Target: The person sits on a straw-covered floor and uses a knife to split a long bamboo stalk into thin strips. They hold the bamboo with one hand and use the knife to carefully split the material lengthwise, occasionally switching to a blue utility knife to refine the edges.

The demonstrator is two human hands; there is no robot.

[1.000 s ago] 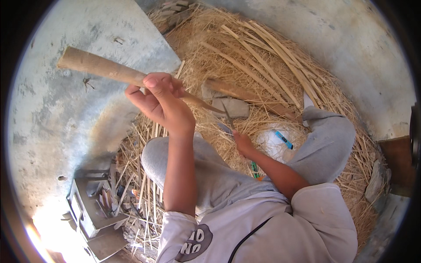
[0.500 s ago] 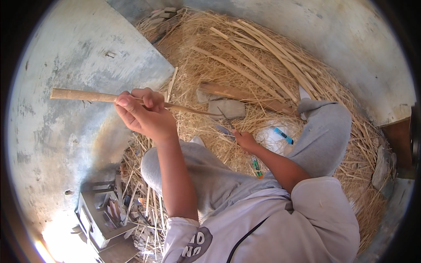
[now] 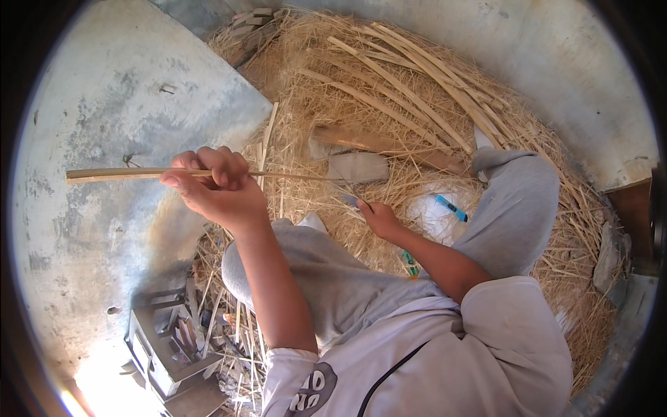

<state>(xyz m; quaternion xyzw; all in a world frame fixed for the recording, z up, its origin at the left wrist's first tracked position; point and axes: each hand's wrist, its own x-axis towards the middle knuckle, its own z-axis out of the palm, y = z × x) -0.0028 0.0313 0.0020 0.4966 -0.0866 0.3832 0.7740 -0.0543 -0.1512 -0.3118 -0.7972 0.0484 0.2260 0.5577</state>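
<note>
My left hand [image 3: 221,186] is closed around a long bamboo strip [image 3: 114,174], raised at the left and held almost level. Its thicker end points to the left wall, and its thin end runs right toward the knife. In my right hand [image 3: 382,221], low over the straw between my legs, is a knife with a grey blade [image 3: 349,199]. Fingers hide most of its handle. The strip's thin tip lies close to the blade; whether they touch, I cannot tell.
Bamboo strips [image 3: 410,97] lie at the far right over straw-like shavings. A wooden plank [image 3: 375,141] rests by a stone block [image 3: 358,169]. Near my right knee are a blue cutter [image 3: 451,208] and white sheeting [image 3: 429,214]. A wooden box [image 3: 156,354] stands lower left beside the wall [image 3: 76,229].
My left hand has shifted slightly left with the bamboo strip. The strip has rolled from its broad face to a narrower edge. My right hand with the knife has moved slightly left.
</note>
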